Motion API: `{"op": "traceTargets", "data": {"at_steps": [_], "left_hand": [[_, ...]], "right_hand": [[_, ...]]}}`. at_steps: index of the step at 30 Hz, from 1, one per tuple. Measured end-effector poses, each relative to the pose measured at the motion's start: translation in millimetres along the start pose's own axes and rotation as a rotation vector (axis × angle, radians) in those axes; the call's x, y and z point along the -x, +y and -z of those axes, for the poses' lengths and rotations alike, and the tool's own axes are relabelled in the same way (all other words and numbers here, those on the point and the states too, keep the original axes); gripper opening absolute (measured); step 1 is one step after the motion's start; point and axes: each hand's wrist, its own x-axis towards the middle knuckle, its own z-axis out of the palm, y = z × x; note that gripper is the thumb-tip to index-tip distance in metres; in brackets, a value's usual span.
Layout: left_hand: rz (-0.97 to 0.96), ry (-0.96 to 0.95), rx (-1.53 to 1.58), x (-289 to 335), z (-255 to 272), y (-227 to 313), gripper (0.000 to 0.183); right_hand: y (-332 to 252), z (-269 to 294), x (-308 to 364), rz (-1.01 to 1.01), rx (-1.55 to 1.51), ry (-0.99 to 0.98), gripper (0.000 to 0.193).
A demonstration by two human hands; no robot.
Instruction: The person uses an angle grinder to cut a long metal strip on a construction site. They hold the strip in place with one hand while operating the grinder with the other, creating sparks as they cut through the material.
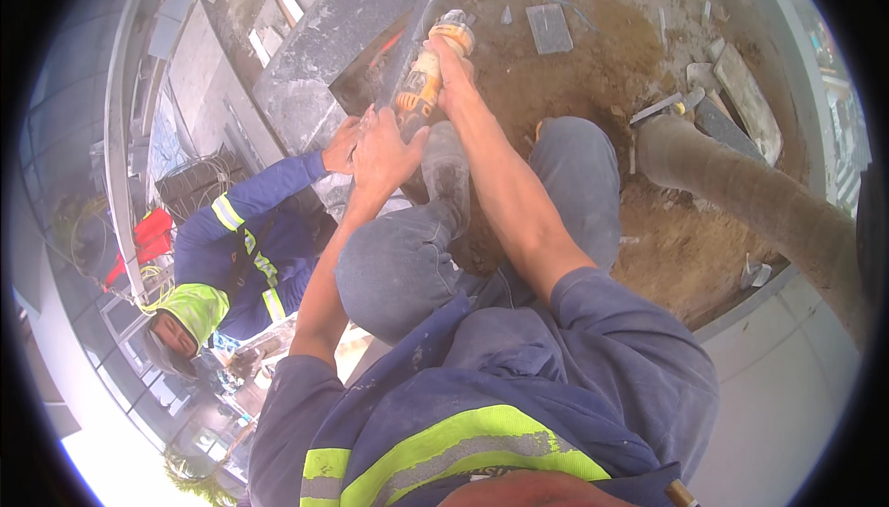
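At slab [352,35] edge: both hands clamp grinder [421,81], right [454,67] grip rear, left [384,150] grip closed near head. Cutting; next needs steady feed.

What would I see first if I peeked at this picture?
First the yellow power tool near the top middle, gripped by the right hand with the left hand just below it, at the edge of a big grey stone slab. Down on the left, a co-worker in blue with a bright yellow-green hood presses a hand to the slab.
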Motion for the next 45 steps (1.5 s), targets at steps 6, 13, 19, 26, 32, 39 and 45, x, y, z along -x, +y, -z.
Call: {"op": "traceTargets", "data": {"at_steps": [6,13,19,26,32,39,45], "left_hand": [[0.013,-0.050,-0.032,-8,2,4,0.061],[0.033,-0.058,-0.011,-14,7,13,0.060],[0.098,-0.170,0.029,-16,22,24,0.058],[0.108,-0.189,0.008,-22,28,31,0.059],[0.090,-0.162,-0.006,-24,22,33,0.059],[0.069,-0.176,0.023,-28,24,34,0.061],[0.071,-0.188,0.018,-26,17,32,0.062]], "right_hand": [[-3,1,-5,-0.020,-0.009,0.003,0.043],[-1,4,-13,-0.030,-0.040,-0.015,0.045],[-7,1,-11,-0.028,-0.045,-0.037,0.045],[-11,0,-14,-0.024,-0.039,-0.041,0.044],[-16,-4,-13,-0.020,-0.081,-0.015,0.033],[-28,-8,-22,-0.027,-0.066,0.040,0.035],[-23,5,-18,0.008,-0.055,0.040,0.039]]}}
